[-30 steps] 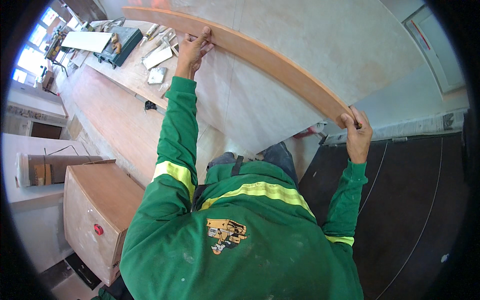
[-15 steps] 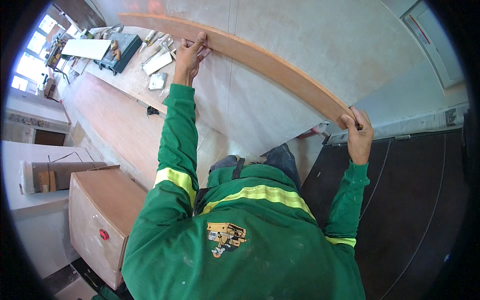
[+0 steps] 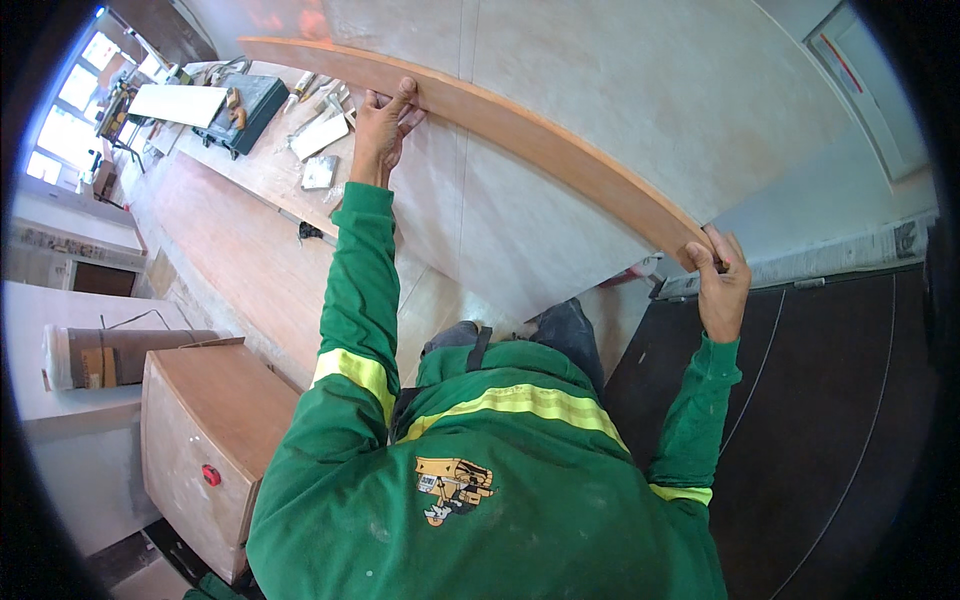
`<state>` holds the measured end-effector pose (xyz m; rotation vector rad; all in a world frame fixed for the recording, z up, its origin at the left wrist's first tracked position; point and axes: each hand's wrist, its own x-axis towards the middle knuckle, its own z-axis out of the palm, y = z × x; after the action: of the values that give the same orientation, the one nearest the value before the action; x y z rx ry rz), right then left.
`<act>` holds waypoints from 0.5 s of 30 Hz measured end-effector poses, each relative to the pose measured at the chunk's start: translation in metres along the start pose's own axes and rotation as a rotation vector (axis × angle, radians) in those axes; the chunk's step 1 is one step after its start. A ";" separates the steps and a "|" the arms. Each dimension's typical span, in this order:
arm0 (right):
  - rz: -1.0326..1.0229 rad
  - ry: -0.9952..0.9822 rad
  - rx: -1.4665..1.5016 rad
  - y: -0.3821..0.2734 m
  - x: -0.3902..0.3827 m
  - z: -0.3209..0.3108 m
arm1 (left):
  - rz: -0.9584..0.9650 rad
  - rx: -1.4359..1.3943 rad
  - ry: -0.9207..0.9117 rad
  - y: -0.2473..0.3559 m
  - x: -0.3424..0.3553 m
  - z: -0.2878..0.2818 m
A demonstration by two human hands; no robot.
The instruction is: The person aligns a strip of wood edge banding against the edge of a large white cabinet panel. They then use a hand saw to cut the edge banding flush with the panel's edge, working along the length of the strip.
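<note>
At the far left, a wooden box [image 3: 215, 400] with a red round fitting [image 3: 211, 475] was seen standing well apart from the hands. Beyond it, a workbench [image 3: 268, 160] was occupied by a dark toolbox [image 3: 265, 105], on which a wooden-handled tool [image 3: 236, 110] was laid, with a white board [image 3: 178, 103] beside it.

Next, the left hand [image 3: 380, 130] was seen closed in a light pinch on the long wooden strip [image 3: 545, 145], the thumb set on its near face and the fingers tucked at its lower edge. Because a long free end was left beyond this hand, that end was judged best kept clear of the bench clutter, and twisting best resisted by a firm thumb.

The wooden strip was held across the front of a large pale panel [image 3: 640, 90], between and past the hands; whether the two were touching along the whole length could not be told. Its bow was best not trusted by eye, since straight edges are bent by the lens; even pressure from both hands was called for.

At the right, the strip's end was gripped by the right hand [image 3: 722, 280], thumb in front. The fingers were partly blurred, so their exact hold could not be told. Here the end was best steadied squarely, and kept off the dark surface [image 3: 780, 400] below.
</note>
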<state>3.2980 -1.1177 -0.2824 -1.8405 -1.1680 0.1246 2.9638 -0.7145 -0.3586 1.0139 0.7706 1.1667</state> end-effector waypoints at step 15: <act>0.042 0.001 0.028 0.002 0.001 0.002 | 0.089 0.053 0.217 -0.001 -0.002 0.018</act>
<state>3.2990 -1.1161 -0.2842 -1.8405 -1.1218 0.1633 2.9794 -0.7207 -0.3527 0.9832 0.9391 1.3541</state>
